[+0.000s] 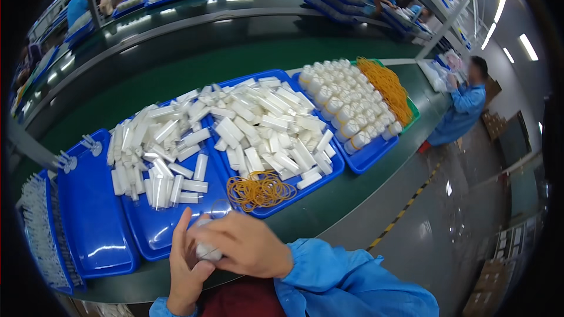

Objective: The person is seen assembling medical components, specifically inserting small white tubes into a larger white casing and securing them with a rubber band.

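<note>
In front of my body, both hands close round a small bundle of white plastic pieces. My left hand supports it from the left, thumb against its lower end and index finger pointing up. My right hand curls over its top and right side, slightly blurred. A thin yellowish loop, seemingly a rubber band, shows faintly above the right fingers. Just beyond my hands lies a pile of orange-yellow rubber bands at a tray's near corner. Heaped white rectangular pieces in clear wrap fill the tray behind it.
More wrapped white pieces cover another blue tray. A blue tray at left holds a few clear plastic parts. Rows of banded bundles and more rubber bands sit at right. Co-workers in blue, one at right, are around the green bench.
</note>
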The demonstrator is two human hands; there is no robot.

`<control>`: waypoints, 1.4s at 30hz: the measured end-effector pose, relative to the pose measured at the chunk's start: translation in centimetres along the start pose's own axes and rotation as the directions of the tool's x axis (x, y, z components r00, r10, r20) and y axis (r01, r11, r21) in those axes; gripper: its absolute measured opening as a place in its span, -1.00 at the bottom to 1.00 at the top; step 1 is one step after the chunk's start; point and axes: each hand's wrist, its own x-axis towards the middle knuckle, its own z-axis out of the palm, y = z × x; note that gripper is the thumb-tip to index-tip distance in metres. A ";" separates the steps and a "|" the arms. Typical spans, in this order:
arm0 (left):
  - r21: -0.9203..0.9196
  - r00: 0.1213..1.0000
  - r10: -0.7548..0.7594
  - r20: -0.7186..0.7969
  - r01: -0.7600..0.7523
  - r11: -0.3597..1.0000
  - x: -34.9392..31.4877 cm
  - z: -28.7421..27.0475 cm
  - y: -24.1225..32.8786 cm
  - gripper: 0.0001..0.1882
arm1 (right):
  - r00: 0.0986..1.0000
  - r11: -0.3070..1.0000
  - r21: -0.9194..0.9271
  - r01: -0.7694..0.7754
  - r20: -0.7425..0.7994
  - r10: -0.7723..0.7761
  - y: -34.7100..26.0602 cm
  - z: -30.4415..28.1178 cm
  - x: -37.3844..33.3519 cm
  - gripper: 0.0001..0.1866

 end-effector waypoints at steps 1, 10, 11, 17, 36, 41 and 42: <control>-0.009 0.999 0.044 0.010 -0.044 0.999 0.1 0.2 -0.1 0.11 | 0.997 1.000 -0.016 -0.019 -0.082 0.017 0.4 -1.5 -0.1 -0.34; 0.263 0.976 0.101 -0.191 -0.048 0.964 0.1 -1.8 1.5 -0.44 | 0.361 0.802 -0.204 -0.562 -0.932 0.016 10.0 -23.7 -9.6 -0.52; 0.266 0.974 0.090 -0.210 -0.032 0.963 0.2 -1.7 1.6 -0.48 | 0.380 0.716 -0.228 -0.660 -0.923 0.056 11.2 -25.4 -11.6 -0.53; 0.263 0.982 0.078 -0.170 -0.031 0.964 0.8 -1.0 1.5 -0.53 | 0.498 0.484 -0.346 -0.804 -0.836 0.230 16.3 -27.3 -14.3 -0.61; 0.174 0.991 0.031 -0.134 -0.007 0.985 -0.1 -2.8 0.2 -0.59 | 0.974 0.837 -0.513 -0.188 -0.206 0.092 7.2 -10.8 0.2 -0.75; 0.234 0.988 0.134 -0.082 -0.112 0.966 -0.7 -3.6 0.3 -0.59 | 0.908 0.823 -0.470 0.319 0.400 -0.123 6.7 -3.5 8.4 -0.71; 0.267 0.983 0.159 -0.095 -0.129 0.955 -1.0 -4.0 0.4 -0.60 | 0.871 0.769 -0.504 0.393 0.472 -0.136 7.6 -2.4 9.7 -0.70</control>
